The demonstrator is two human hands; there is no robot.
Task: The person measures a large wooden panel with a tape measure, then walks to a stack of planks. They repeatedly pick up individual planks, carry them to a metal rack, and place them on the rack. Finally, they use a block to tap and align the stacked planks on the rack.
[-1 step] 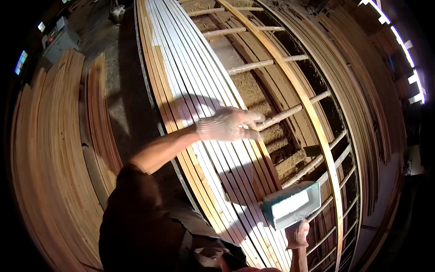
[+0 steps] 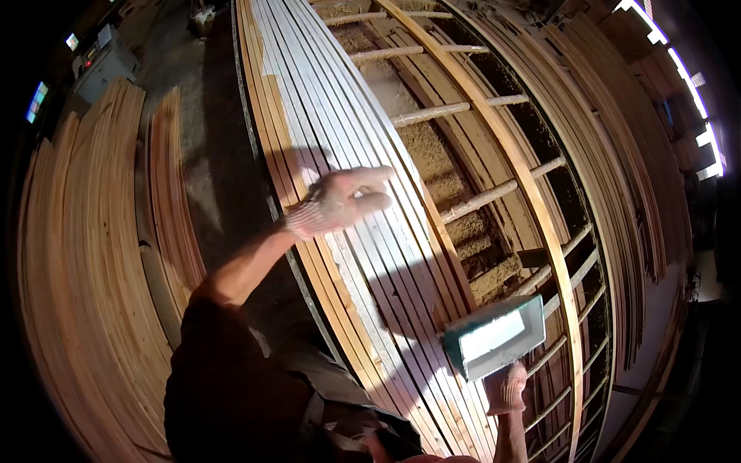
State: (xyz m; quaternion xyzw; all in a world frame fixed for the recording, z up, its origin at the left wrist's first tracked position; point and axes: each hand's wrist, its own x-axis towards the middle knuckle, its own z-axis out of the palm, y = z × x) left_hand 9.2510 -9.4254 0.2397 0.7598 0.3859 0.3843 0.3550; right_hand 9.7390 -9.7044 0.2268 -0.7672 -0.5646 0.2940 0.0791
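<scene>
My left hand [image 2: 338,202], in a pale knit glove, hovers over a row of long narrow wooden boards [image 2: 309,85] laid side by side. Its thumb and fingers stretch toward the right, apart from each other, and I make out nothing held between them. Much of the boards' upper face is white, with a ragged edge against bare wood strips [image 2: 297,181] on the left. At the lower right, my gloved right hand [image 2: 507,392] grips the near side of a teal rectangular tub [image 2: 494,311]. The tub is tilted and has a bright white area inside; it is beside the boards' right edge.
Right of the boards stands a rack with round wooden rungs [image 2: 482,202] and a long rail [image 2: 532,189], sawdust and planks beneath. Stacked planks [image 2: 81,255] lie on the left, more timber [image 2: 617,177] on the far right. A pale cabinet [image 2: 104,73] stands at the upper left.
My left hand has moved left, from the boards' right edge back over their middle. My right hand and the tub have stayed nearly in place, the tub tipping slightly.
</scene>
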